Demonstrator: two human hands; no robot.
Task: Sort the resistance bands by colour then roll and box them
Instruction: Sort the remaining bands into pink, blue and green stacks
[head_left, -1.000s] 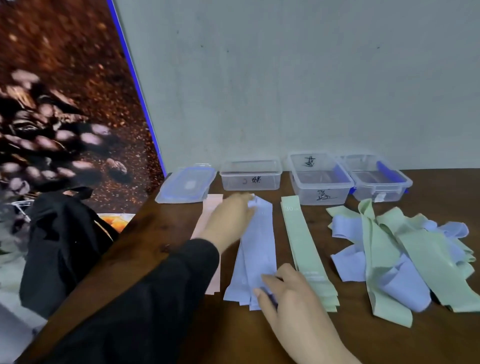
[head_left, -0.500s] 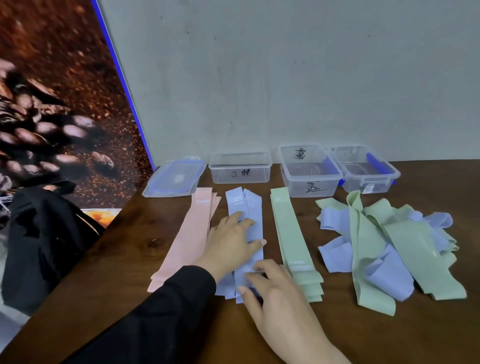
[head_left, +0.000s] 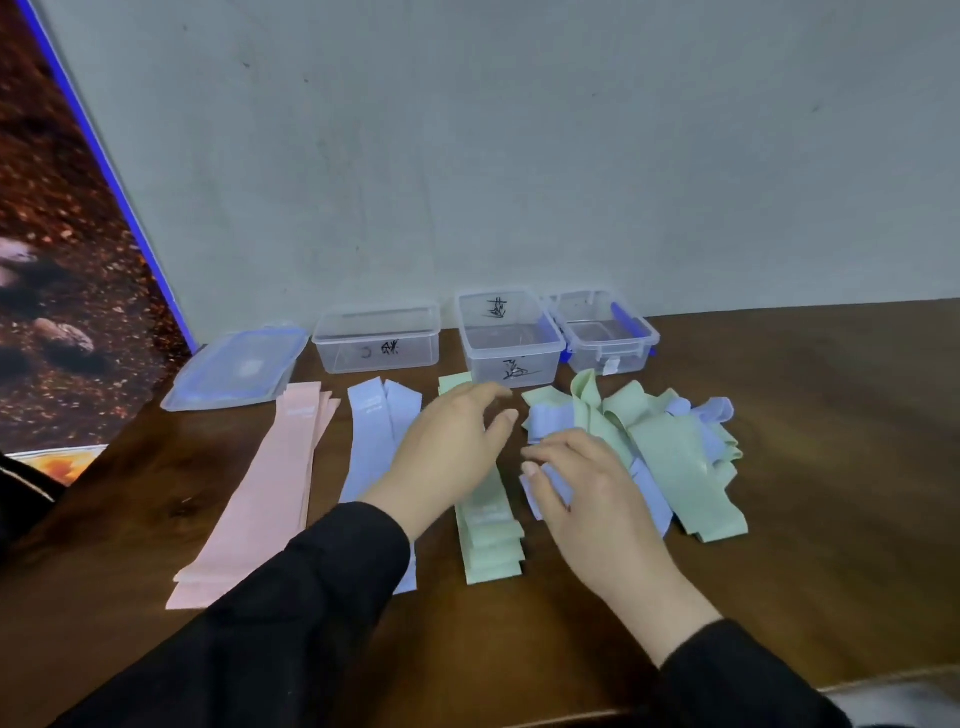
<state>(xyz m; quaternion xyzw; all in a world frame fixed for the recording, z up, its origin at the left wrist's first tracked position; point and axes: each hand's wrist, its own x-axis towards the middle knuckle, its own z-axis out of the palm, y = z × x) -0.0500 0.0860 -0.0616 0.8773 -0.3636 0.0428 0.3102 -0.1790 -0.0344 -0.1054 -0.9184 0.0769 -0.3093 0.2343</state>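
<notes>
Sorted stacks lie flat on the brown table (head_left: 831, 467), running front to back: pink bands (head_left: 265, 499) nearest the left edge, blue bands (head_left: 374, 441) next, green bands (head_left: 488, 540) mid-table. Unsorted heap of green & blue bands (head_left: 670, 447) sits right of them. Left hand (head_left: 447, 457) is over the green stack, fingers loosely spread, gripping nothing. Right hand (head_left: 587, 493) reaches into the heap's near-left side, fingers relaxed; can't tell if it has hold of a band. 3 clear boxes (head_left: 376, 340) and a lid (head_left: 239, 369) line the back edge.
</notes>
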